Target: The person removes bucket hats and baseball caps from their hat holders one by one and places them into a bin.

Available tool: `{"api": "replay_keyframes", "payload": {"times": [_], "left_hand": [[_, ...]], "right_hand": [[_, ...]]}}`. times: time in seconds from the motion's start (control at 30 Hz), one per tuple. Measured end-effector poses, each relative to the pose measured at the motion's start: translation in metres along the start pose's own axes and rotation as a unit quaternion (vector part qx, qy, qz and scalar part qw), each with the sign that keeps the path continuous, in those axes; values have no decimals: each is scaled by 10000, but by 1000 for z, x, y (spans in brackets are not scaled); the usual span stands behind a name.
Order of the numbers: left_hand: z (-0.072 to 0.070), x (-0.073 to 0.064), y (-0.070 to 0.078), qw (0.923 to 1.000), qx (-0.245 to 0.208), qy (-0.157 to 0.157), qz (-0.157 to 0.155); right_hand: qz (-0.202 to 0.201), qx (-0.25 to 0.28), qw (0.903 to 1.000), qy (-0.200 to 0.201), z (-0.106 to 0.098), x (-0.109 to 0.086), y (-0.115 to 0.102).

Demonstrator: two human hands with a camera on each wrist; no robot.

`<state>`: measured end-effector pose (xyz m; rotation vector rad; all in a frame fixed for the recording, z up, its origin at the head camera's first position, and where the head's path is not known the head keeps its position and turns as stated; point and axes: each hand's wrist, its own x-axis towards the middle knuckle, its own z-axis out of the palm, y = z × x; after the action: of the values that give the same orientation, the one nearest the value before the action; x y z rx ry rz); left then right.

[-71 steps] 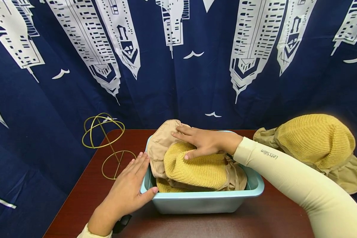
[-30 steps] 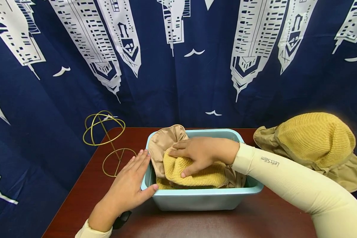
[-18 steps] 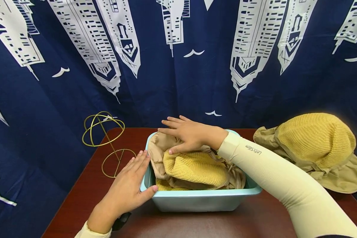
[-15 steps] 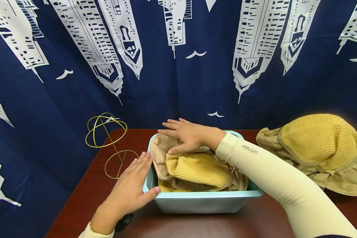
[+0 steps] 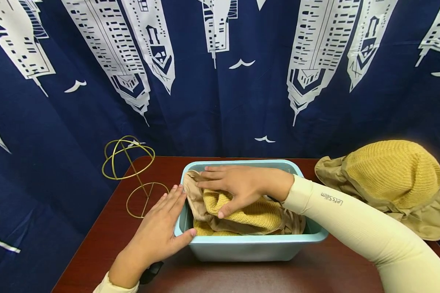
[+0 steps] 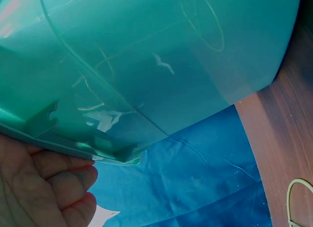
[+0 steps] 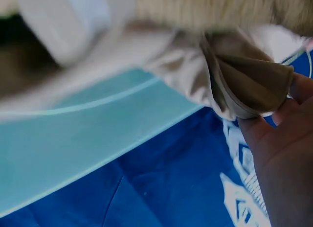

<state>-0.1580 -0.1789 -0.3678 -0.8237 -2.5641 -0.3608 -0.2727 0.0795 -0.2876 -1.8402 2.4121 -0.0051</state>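
Observation:
A pale blue plastic tub [image 5: 249,249] stands on the table, holding a yellow knit hat [image 5: 264,217] with beige cloth edging [image 5: 194,195]. More yellow knit [image 5: 210,230] shows beneath it. My right hand [image 5: 243,185] lies palm down on the hat, fingers stretched out, pressing it inside the rim. In the right wrist view, folded beige cloth [image 7: 249,80] touches the fingers of that hand [image 7: 288,139]. My left hand [image 5: 157,232] rests against the tub's left rim with straight fingers. From the left wrist, the hand [image 6: 49,188] appears beneath the tub's rim.
Another yellow knit hat [image 5: 396,175] with a beige brim sits at the right on the table. A gold wire stand [image 5: 132,175] is at the left, behind my left hand. A navy curtain [image 5: 220,101] with white building prints hangs behind the table.
My right hand lifts off the hat, then comes down on it again. The beige cloth that rose above the tub's back left rim now lies lower. My left hand stays in place.

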Motion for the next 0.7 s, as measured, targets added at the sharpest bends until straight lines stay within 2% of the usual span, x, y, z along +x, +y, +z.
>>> {"api": "replay_keyframes", "payload": {"times": [0.13, 0.33, 0.53, 0.7], "left_hand": [[1, -1, -1, 9999, 9, 95, 69], [2, -1, 0, 9999, -80, -59, 12], [2, 0, 0, 9999, -86, -87, 2], [1, -1, 0, 9998, -128, -93, -76]], "right_hand": [[26, -382, 9990, -234, 16, 0, -9], [26, -986, 9937, -525, 40, 7, -8], [108, -890, 9923, -851, 55, 16, -1], [357, -979, 9879, -1148, 63, 24, -2]]}}
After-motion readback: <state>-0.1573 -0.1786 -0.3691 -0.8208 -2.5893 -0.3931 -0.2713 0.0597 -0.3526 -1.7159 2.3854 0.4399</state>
